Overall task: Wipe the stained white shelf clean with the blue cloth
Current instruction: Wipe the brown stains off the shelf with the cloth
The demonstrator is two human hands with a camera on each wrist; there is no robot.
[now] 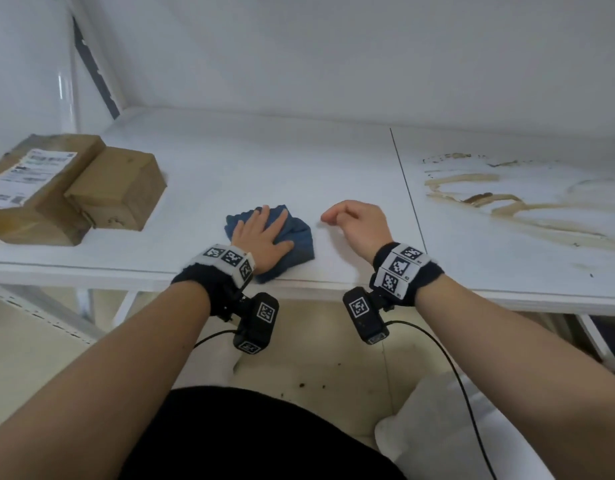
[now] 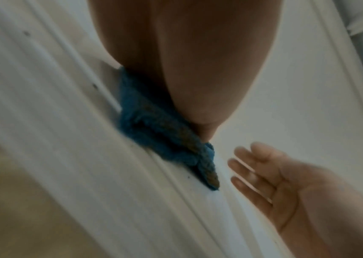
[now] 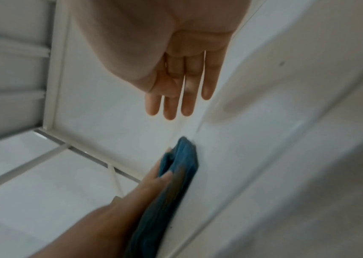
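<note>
- The blue cloth [image 1: 292,233] lies bunched on the white shelf [image 1: 299,161] near its front edge, at about 6 o'clock of the left panel; one corner hangs slightly over the lip.
- The left hand [image 1: 261,233] lies flat on top of the cloth, palm down, fingers [image 1: 264,213] straight and slightly spread, pointing toward 12 o'clock. It presses the cloth rather than gripping it.
- The right hand [image 1: 358,223] is just beside the cloth at its 3 o'clock, apart from it and holding nothing. In the head view its fingers look loosely curled; both wrist views show them nearly straight and close together.
- The brown stains [image 1: 513,206] lie well apart from the cloth, at roughly 2 to 3 o'clock of it, on the right panel beyond the dark seam [image 1: 408,188].
- The stain streaks run mostly from 9 to 3 o'clock, sagging toward the front edge at the far right.
- The right hand sits between cloth and stains and is the nearer hand to the dirt; the left hand is the one on the cloth.
- My judgement: the cloth must slide toward 3 o'clock across the seam, and the right hand is in its path, so it either takes the cloth or moves aside.
- Two cardboard boxes [image 1: 74,192] stand at 9 o'clock of the cloth, out of that path.
</note>
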